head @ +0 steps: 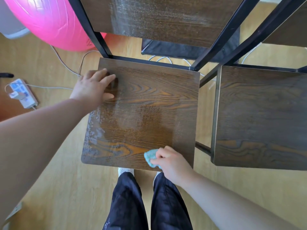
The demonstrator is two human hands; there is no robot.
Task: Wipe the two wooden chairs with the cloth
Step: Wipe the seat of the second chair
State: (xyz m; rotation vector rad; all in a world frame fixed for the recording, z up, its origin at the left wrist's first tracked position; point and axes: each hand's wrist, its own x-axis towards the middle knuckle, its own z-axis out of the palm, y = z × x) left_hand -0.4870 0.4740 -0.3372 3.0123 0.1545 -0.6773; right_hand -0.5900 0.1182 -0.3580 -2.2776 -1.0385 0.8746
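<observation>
Two dark wooden chairs with black metal frames stand side by side. The left chair's seat [146, 103] is in front of me, streaked wet along its left edge and on its backrest [159, 15]. My left hand [93, 87] rests flat with straight fingers on the seat's far left corner. My right hand [172, 163] grips a small turquoise cloth [150, 156] and holds it against the seat near the front right corner. The second chair's seat [260, 117] stands to the right, untouched by either hand.
A pink exercise ball [49, 22] sits at the back left. A white power strip [22, 92] and cables lie on the wooden floor at left. A dark box [182, 48] stands behind the chairs. My legs and white shoes are just below the seat's front edge.
</observation>
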